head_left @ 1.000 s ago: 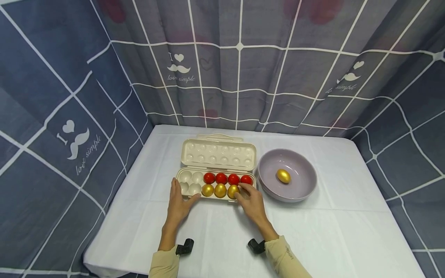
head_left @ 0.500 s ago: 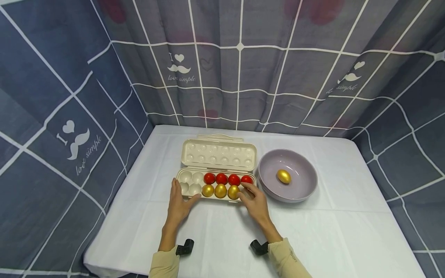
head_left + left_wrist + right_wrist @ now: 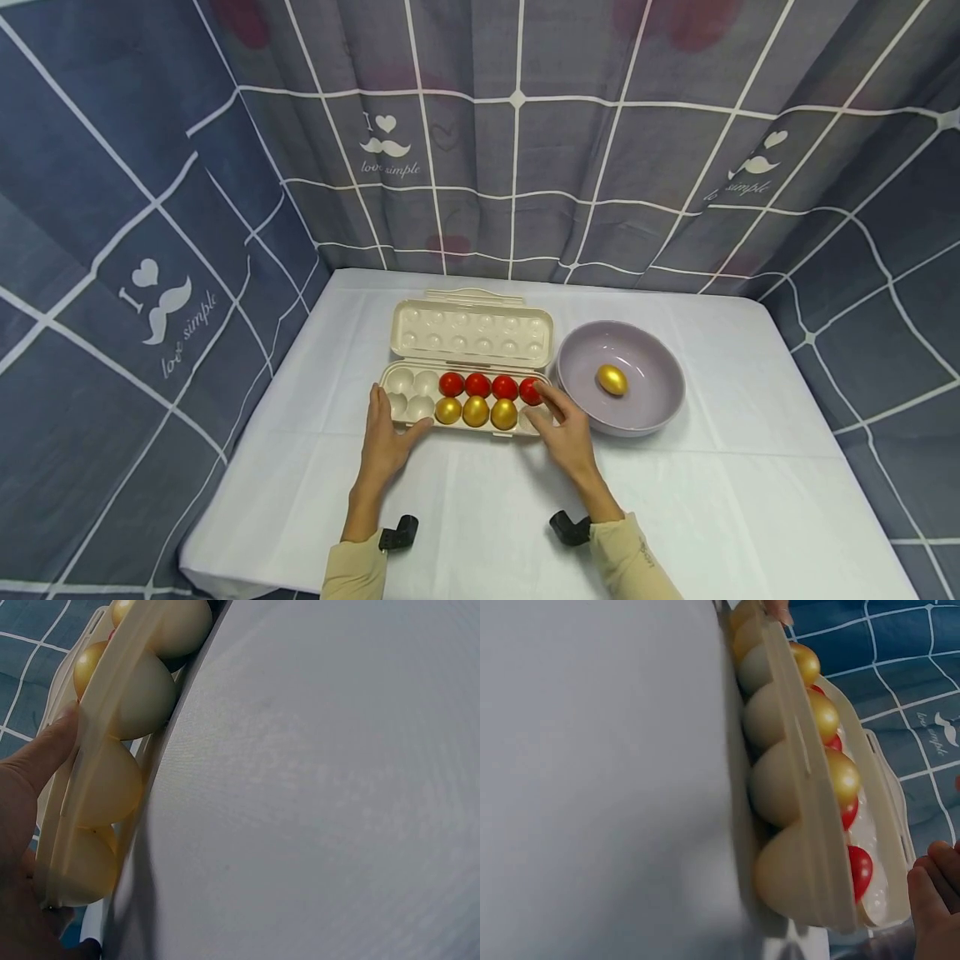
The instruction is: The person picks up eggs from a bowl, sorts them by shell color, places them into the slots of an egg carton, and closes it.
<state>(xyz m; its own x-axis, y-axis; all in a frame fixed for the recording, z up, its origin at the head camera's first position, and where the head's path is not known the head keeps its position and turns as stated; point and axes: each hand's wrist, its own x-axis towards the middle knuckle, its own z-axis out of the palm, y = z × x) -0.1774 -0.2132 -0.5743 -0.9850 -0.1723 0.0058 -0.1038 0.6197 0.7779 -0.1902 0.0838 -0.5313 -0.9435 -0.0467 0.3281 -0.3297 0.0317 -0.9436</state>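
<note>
The carton [image 3: 467, 398] lies open on the white surface [image 3: 675, 500], its lid folded back away from the hands. Its left end is held by the left hand [image 3: 386, 437], thumb on the near rim and fingers straight along the side. 4 red eggs [image 3: 491, 386] and 3 gold eggs [image 3: 476, 411] sit in it. The right hand [image 3: 567, 425] hovers over the right end, fingers relaxed, holding nothing. Just right of it stands a bowl [image 3: 660, 408] with 1 gold egg [image 3: 612, 380].
</note>
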